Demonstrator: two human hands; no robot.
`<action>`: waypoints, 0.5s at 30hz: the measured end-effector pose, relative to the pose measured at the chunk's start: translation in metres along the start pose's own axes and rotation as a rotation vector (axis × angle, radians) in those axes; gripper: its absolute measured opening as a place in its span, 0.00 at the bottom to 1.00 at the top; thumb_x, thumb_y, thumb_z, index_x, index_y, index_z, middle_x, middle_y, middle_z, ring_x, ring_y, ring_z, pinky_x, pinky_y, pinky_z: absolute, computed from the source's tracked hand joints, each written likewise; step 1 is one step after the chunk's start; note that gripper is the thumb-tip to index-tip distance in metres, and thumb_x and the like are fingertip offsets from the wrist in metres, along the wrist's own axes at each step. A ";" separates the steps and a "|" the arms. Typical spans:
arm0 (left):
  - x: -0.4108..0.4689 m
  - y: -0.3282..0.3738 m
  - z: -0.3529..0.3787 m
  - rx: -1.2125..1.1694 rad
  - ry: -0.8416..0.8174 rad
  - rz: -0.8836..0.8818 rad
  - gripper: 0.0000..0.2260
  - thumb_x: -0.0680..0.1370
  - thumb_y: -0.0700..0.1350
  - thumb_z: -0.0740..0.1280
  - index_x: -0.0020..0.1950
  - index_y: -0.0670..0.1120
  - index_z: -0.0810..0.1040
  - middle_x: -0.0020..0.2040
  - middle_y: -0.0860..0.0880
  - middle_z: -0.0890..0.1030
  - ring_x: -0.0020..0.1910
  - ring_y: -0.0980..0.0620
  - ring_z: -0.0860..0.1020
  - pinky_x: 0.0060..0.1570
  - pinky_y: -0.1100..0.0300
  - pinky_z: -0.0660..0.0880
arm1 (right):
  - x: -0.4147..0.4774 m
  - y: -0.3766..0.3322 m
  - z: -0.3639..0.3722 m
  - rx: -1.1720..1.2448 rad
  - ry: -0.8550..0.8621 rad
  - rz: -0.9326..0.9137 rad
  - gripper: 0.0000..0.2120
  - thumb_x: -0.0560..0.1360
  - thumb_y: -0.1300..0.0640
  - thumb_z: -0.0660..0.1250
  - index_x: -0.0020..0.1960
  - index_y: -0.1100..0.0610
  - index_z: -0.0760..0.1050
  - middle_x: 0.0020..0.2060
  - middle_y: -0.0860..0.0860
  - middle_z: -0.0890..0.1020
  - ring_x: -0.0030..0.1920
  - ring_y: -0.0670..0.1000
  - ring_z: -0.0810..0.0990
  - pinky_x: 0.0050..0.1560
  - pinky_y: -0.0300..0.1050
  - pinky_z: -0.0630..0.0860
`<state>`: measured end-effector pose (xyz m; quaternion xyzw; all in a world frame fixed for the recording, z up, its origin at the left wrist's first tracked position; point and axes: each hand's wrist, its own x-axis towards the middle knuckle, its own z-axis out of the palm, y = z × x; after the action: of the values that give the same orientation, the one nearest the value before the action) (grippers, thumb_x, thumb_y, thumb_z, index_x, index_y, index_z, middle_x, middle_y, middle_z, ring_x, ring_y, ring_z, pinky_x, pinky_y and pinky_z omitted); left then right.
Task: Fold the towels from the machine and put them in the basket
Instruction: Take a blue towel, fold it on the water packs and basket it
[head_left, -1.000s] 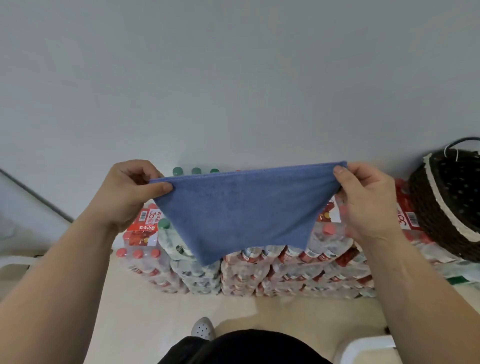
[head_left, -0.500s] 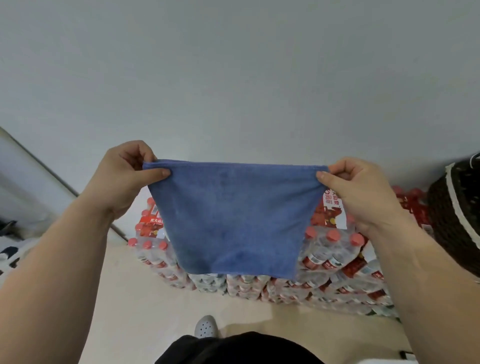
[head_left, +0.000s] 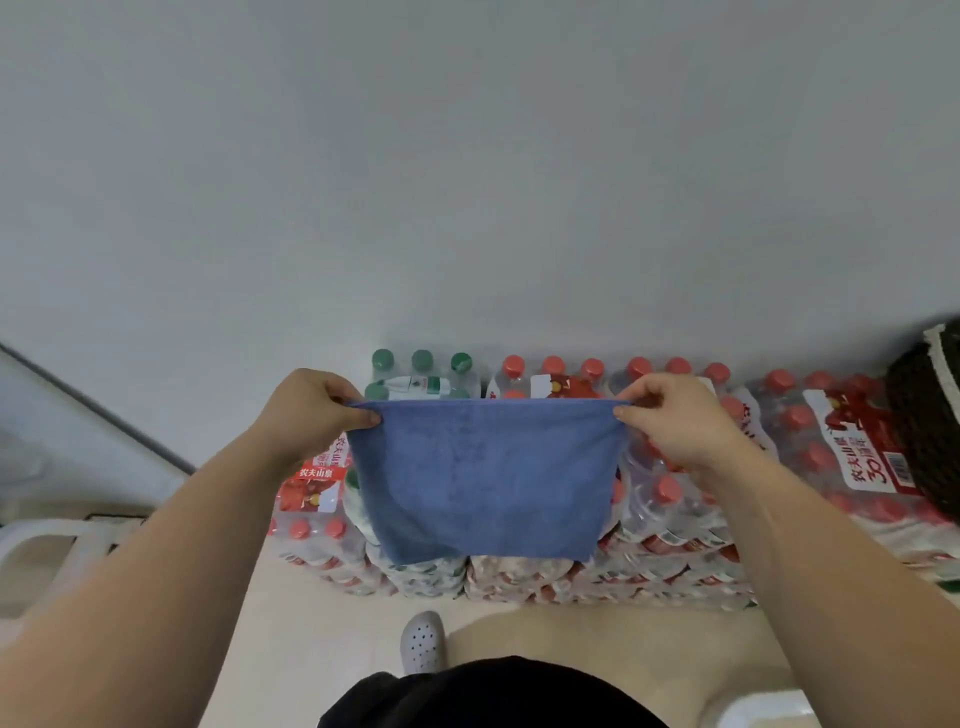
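Note:
A blue towel hangs flat in the air in front of me, its top edge stretched level. My left hand pinches the top left corner between thumb and fingers. My right hand pinches the top right corner the same way. The towel's lower edge hangs free. A dark woven basket with a pale rim shows at the far right edge, mostly cut off by the frame.
Shrink-wrapped packs of water bottles with red and green caps are stacked against the grey wall behind the towel. A white object sits at the left on the beige floor. My shoe points forward below the towel.
The towel has squared up and now hangs level with a straight lower edge. The view has tilted down and right, so my hands sit lower in frame and the basket shows again.

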<state>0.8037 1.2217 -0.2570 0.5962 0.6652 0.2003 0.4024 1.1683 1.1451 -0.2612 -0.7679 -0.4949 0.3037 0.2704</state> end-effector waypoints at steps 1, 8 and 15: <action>0.007 -0.002 0.002 -0.037 -0.004 -0.014 0.03 0.71 0.38 0.77 0.38 0.42 0.85 0.37 0.42 0.83 0.35 0.47 0.76 0.34 0.57 0.72 | 0.005 0.001 0.003 0.002 0.031 0.019 0.07 0.75 0.61 0.72 0.41 0.51 0.80 0.38 0.47 0.83 0.40 0.48 0.80 0.41 0.42 0.73; 0.047 -0.007 0.019 -0.120 -0.060 -0.070 0.03 0.75 0.38 0.73 0.42 0.42 0.84 0.31 0.49 0.77 0.27 0.54 0.68 0.26 0.62 0.64 | 0.025 0.005 0.030 -0.087 -0.007 0.171 0.04 0.80 0.59 0.66 0.46 0.54 0.77 0.36 0.50 0.80 0.33 0.50 0.78 0.33 0.41 0.69; 0.081 -0.014 0.036 0.012 -0.090 -0.123 0.04 0.75 0.37 0.71 0.40 0.42 0.83 0.28 0.43 0.79 0.26 0.47 0.75 0.26 0.58 0.73 | 0.048 0.014 0.059 0.144 -0.039 0.295 0.03 0.82 0.63 0.60 0.50 0.57 0.71 0.39 0.59 0.82 0.34 0.59 0.85 0.39 0.54 0.84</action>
<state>0.8258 1.2880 -0.3129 0.5649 0.6831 0.1441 0.4400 1.1486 1.1910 -0.3200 -0.8047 -0.3590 0.3897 0.2677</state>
